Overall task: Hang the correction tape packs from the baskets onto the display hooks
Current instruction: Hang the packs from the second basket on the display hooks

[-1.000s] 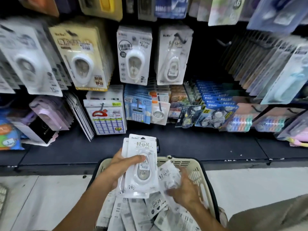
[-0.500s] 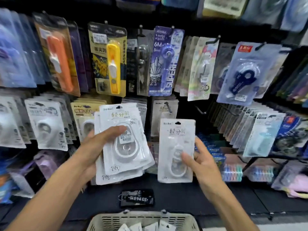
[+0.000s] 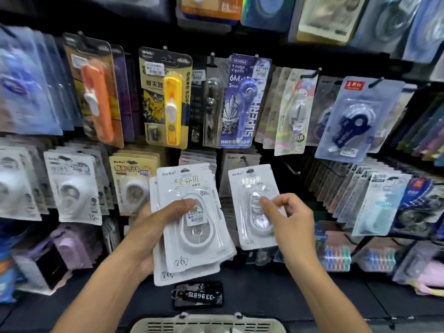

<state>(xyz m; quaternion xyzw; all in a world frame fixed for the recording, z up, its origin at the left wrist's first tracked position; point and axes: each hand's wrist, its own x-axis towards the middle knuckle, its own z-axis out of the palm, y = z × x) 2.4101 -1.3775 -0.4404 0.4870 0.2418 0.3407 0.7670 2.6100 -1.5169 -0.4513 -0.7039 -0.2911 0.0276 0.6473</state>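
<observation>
My left hand (image 3: pixel 153 227) grips a fanned stack of white correction tape packs (image 3: pixel 192 227), thumb across the front, in front of the lower hook row. My right hand (image 3: pixel 288 219) pinches a single white correction tape pack (image 3: pixel 249 186) by its right side, thumb on the clear blister. This pack is upright, its top hole level with a display hook (image 3: pixel 245 161) that carries grey packs behind it. Whether it hangs on the hook I cannot tell. The beige basket (image 3: pixel 206 324) shows only its rim at the bottom edge.
Hooks full of other stationery packs cover the black wall all around. A bare hook (image 3: pixel 290 168) juts out right of the single pack. A black key tag (image 3: pixel 198 295) lies on the dark shelf above the basket.
Both hands rose from the basket to the hook wall. My right hand lifted the single pack higher and closer to the hook, and shifted its hold from the pack's lower edge to its middle.
</observation>
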